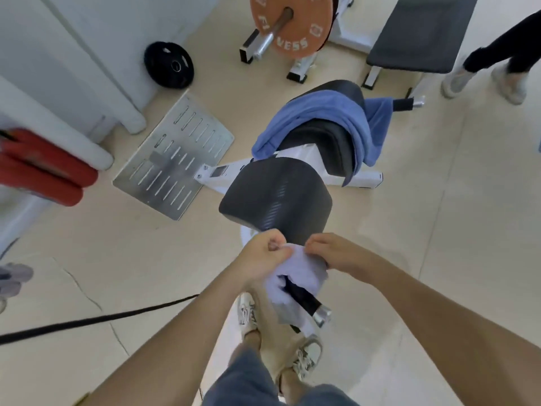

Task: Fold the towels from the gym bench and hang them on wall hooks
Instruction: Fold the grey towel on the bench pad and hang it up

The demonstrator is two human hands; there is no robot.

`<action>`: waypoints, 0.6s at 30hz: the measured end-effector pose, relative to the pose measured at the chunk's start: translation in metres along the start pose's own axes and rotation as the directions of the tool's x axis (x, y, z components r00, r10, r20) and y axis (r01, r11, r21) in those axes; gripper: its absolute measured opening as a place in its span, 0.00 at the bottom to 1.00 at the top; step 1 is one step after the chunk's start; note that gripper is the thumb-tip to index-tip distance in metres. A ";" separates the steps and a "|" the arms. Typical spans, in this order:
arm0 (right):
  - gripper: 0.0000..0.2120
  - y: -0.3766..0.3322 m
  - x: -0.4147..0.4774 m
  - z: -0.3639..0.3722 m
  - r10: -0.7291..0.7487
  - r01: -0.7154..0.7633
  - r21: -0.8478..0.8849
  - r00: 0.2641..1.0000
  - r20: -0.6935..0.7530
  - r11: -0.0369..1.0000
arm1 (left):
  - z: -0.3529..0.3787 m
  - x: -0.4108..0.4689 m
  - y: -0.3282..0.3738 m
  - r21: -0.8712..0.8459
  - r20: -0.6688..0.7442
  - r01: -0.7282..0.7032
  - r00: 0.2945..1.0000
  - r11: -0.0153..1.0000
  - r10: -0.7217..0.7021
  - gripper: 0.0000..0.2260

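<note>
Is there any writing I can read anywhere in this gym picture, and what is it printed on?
"FI" and "VESS": white letters on the orange weight plate; middle letters hidden by the bar.
Label on the white bench frame: too small to read.
Black weight plate: markings blurred.

Pale lilac towel [304, 268], blue towel [322, 109], black bench pad [275, 189], orange weight plate [304, 27].

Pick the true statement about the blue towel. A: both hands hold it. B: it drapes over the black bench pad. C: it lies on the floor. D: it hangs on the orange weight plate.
B: the blue towel lies draped across the black bench pad; the left hand and right hand pinch a pale towel.
</note>
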State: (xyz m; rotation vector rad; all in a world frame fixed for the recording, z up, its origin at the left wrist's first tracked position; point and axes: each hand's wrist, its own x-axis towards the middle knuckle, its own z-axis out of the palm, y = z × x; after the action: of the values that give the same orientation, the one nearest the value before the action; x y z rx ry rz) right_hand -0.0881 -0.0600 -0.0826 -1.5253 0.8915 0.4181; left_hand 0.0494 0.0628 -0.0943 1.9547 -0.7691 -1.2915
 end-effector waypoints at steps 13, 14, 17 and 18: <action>0.12 -0.203 -0.099 -0.099 -0.469 0.353 -0.413 0.855 -0.223 0.840 | -0.137 -0.063 0.137 0.161 -0.035 -0.083 0.995 0.983 0.089 0.19; 0.11 -0.212 -0.104 -0.101 -0.502 0.368 -0.418 0.820 -0.276 0.831 | -0.146 -0.062 0.142 0.262 -0.087 -0.057 0.993 0.964 0.082 0.18; 0.09 -0.238 -0.113 -0.111 -0.621 0.408 -0.489 0.649 -0.439 0.771 | -0.169 -0.054 0.155 0.409 -0.379 -0.039 0.902 0.912 0.208 0.17; 0.09 -0.245 -0.117 -0.114 -0.646 0.414 -0.512 0.616 -0.451 0.752 | -0.175 -0.052 0.158 0.404 -0.495 -0.055 0.826 0.913 0.269 0.15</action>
State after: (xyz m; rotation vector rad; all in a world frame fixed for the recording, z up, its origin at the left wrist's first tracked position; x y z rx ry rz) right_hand -0.0085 -0.1490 0.1866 -2.2487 0.7872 -0.4297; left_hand 0.1772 0.0430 0.1090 2.3346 -0.9064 -0.4469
